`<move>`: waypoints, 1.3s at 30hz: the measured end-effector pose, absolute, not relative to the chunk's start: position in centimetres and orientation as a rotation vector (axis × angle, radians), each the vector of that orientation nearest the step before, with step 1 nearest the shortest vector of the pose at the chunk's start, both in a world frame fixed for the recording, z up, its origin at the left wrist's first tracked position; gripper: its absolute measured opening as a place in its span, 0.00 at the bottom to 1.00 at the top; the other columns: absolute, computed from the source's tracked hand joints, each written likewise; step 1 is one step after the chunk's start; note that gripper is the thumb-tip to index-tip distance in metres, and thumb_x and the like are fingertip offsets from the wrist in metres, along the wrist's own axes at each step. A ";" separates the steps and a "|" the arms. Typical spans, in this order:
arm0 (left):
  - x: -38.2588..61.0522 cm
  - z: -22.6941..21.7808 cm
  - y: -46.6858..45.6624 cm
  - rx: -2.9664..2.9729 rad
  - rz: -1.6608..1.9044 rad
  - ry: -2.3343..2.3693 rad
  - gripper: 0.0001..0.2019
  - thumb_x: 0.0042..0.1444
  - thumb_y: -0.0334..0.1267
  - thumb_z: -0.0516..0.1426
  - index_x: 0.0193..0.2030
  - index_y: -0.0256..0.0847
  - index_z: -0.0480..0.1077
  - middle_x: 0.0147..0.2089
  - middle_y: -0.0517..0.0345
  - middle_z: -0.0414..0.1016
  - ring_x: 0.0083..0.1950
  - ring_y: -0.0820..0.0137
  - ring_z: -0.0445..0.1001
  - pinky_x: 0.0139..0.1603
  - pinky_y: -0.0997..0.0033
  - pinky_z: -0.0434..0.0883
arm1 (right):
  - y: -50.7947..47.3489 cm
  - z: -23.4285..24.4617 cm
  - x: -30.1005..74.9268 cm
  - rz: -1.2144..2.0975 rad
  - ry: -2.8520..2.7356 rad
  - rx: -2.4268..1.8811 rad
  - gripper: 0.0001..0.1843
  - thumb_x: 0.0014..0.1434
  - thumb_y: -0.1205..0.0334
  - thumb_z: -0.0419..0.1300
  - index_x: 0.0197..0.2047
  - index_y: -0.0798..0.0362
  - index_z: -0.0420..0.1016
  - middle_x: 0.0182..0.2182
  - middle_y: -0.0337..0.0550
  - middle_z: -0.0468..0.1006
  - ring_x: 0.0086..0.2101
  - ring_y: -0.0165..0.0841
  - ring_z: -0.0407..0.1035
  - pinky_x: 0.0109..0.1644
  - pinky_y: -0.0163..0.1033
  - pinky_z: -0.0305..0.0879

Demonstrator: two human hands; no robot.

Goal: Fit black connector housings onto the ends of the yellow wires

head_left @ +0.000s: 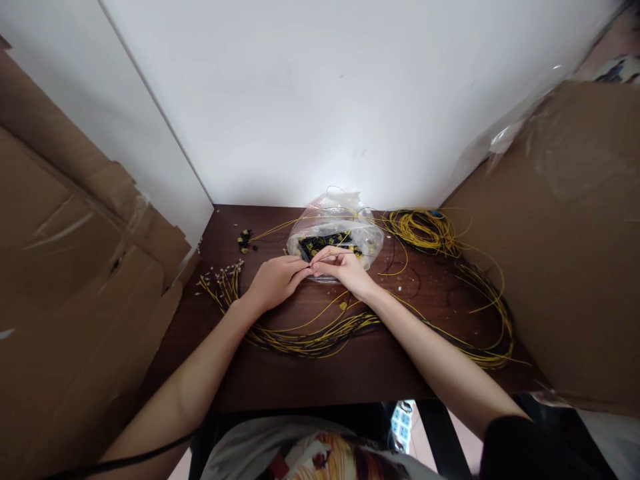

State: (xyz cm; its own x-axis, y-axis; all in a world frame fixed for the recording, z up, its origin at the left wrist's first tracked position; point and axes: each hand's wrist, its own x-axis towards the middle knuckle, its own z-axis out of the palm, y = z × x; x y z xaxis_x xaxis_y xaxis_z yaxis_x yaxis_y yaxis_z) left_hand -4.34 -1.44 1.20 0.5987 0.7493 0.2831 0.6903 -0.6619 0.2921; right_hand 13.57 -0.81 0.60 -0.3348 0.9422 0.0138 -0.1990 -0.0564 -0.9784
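My left hand [278, 281] and my right hand [346, 268] meet over the table, fingertips pinched together. A thin dark wire [369, 255] runs through the fingers of my right hand. What my left fingertips pinch is too small to make out. Just behind my hands lies a clear plastic bag [373, 233] holding many small black and yellow parts [313, 244]. A long bundle of yellow and black wires [310, 343] curves across the table below my hands, passing under both forearms. Small white ends [220, 273] show at its left tip.
A coil of yellow and black wire [425, 232] lies at the back right. A few loose black and yellow pieces [244, 240] sit at the back left. A small yellow piece [343, 306] rests near the bundle. Cardboard [560, 233] flanks the dark wooden table [300, 387].
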 end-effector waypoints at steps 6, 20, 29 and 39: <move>-4.3 1.4 -1.5 2.659 0.558 1.223 0.16 0.63 0.41 0.45 0.37 0.40 0.72 0.37 0.54 0.75 0.39 0.68 0.72 0.39 0.72 0.65 | -0.8 0.5 13.6 1.563 -1.280 -0.889 0.13 0.39 0.59 0.69 0.28 0.55 0.74 0.23 0.37 0.76 0.26 0.27 0.71 0.36 0.35 0.69; -4.3 1.5 -1.5 2.682 0.554 1.205 0.16 0.63 0.41 0.45 0.36 0.39 0.72 0.36 0.54 0.75 0.38 0.68 0.72 0.38 0.72 0.65 | -0.9 0.7 13.6 1.579 -1.263 -0.884 0.10 0.41 0.63 0.68 0.28 0.56 0.74 0.22 0.37 0.77 0.25 0.25 0.70 0.35 0.33 0.68; -4.3 1.4 -1.5 2.677 0.549 1.205 0.16 0.63 0.42 0.44 0.36 0.40 0.71 0.37 0.55 0.75 0.38 0.68 0.72 0.38 0.72 0.65 | -0.7 0.4 13.6 1.572 -1.274 -0.880 0.10 0.41 0.64 0.68 0.29 0.56 0.74 0.23 0.37 0.77 0.25 0.25 0.70 0.34 0.33 0.68; -4.4 1.4 -1.4 2.658 0.537 1.199 0.16 0.63 0.41 0.45 0.37 0.40 0.71 0.38 0.55 0.76 0.39 0.68 0.72 0.39 0.72 0.65 | -0.9 0.5 13.5 1.579 -1.265 -0.880 0.09 0.41 0.64 0.68 0.28 0.56 0.74 0.23 0.37 0.77 0.26 0.25 0.70 0.35 0.33 0.67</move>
